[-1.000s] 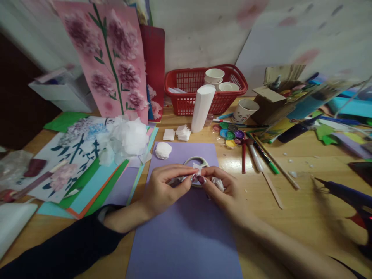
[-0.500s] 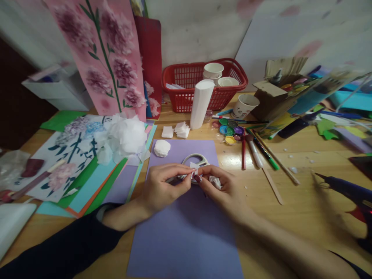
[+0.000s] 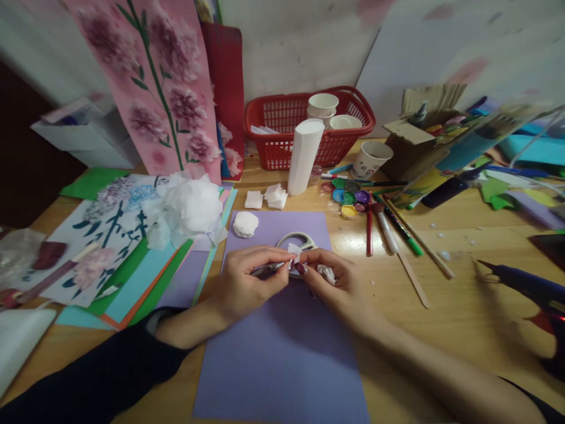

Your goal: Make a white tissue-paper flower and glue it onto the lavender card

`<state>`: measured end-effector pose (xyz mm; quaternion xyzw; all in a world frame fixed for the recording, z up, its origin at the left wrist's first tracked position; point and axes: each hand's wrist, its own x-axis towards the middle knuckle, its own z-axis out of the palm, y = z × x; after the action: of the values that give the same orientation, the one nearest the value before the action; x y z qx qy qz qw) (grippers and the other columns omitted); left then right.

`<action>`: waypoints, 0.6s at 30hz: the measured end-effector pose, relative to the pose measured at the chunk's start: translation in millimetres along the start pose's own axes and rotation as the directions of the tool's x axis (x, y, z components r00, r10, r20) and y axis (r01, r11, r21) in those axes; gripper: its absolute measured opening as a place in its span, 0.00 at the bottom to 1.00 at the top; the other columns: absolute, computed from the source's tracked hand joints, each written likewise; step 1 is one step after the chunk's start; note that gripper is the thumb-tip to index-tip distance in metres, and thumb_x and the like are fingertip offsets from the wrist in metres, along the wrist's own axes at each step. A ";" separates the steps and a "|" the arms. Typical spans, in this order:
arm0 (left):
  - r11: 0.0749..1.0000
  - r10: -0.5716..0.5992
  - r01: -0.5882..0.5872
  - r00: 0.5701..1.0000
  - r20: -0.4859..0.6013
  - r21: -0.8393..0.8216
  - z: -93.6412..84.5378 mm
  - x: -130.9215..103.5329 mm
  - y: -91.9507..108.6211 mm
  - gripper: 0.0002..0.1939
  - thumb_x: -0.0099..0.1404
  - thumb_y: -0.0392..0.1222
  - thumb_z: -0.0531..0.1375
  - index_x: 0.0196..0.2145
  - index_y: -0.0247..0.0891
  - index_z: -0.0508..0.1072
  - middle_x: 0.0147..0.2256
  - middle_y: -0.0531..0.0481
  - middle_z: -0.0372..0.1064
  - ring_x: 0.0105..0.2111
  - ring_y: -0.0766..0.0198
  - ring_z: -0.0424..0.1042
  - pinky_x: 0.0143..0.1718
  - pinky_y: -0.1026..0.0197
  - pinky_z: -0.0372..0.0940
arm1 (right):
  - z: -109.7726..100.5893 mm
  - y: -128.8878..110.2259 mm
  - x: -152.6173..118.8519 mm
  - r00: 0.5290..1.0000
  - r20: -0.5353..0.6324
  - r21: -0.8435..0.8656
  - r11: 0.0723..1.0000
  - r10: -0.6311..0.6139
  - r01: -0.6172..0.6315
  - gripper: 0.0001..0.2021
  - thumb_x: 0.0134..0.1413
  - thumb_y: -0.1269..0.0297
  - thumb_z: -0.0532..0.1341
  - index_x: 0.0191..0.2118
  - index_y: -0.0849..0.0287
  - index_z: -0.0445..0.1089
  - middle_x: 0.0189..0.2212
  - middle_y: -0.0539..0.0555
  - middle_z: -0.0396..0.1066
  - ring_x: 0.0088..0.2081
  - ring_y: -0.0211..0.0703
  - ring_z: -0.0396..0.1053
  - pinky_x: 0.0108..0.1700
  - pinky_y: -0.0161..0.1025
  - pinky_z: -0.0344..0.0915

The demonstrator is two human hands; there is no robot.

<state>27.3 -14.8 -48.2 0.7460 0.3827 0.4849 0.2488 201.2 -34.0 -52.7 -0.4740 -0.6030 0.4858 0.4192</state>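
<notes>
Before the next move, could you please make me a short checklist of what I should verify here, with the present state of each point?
1. Small white paper piece pinched between the fingers of the left hand and right hand: ok.
2. Purple sheet lying flat below the hands: ok.
3. White ball resting on the sheet, near its far left corner: ok.
4. White ring-shaped object fully in sight: not ok, the hands partly cover it.
5. White paper squares within view, beyond the sheet's far edge: ok.
6. Glue gun off the sheet, on the right: ok; whether its tip is hot: cannot tell.
</notes>
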 end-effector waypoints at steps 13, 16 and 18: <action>1.000 -0.022 0.022 1.000 -0.010 -0.014 0.7 0.5 0.8 0.07 0.56 0.28 0.61 0.30 0.34 0.80 0.30 0.45 0.80 0.30 0.64 0.79 0.35 0.68 0.74 | -0.9 0.4 0.0 0.999 0.013 0.033 0.999 0.040 -0.040 0.10 0.58 0.59 0.59 0.36 0.60 0.73 0.25 0.49 0.68 0.23 0.32 0.59 0.25 0.31 0.57; 0.998 -0.053 0.052 0.999 -0.014 -0.030 1.2 -0.3 0.1 0.07 0.56 0.29 0.61 0.30 0.34 0.79 0.30 0.45 0.80 0.30 0.64 0.79 0.34 0.67 0.74 | -1.5 2.5 -0.3 1.000 0.013 0.014 1.000 0.026 -0.027 0.10 0.58 0.60 0.59 0.38 0.60 0.73 0.26 0.50 0.69 0.23 0.32 0.60 0.25 0.31 0.58; 0.996 -0.079 0.079 0.997 0.002 -0.048 1.3 -0.8 0.2 0.07 0.56 0.29 0.61 0.31 0.33 0.80 0.31 0.45 0.80 0.31 0.63 0.79 0.34 0.66 0.74 | -1.7 2.9 -0.4 1.000 0.005 0.000 1.000 0.012 -0.012 0.10 0.58 0.60 0.59 0.38 0.60 0.73 0.27 0.50 0.70 0.23 0.32 0.60 0.25 0.31 0.58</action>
<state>28.3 -15.5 -49.1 0.7241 0.4003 0.4836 0.2855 203.4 -33.8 -55.4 -0.4764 -0.6011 0.4896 0.4148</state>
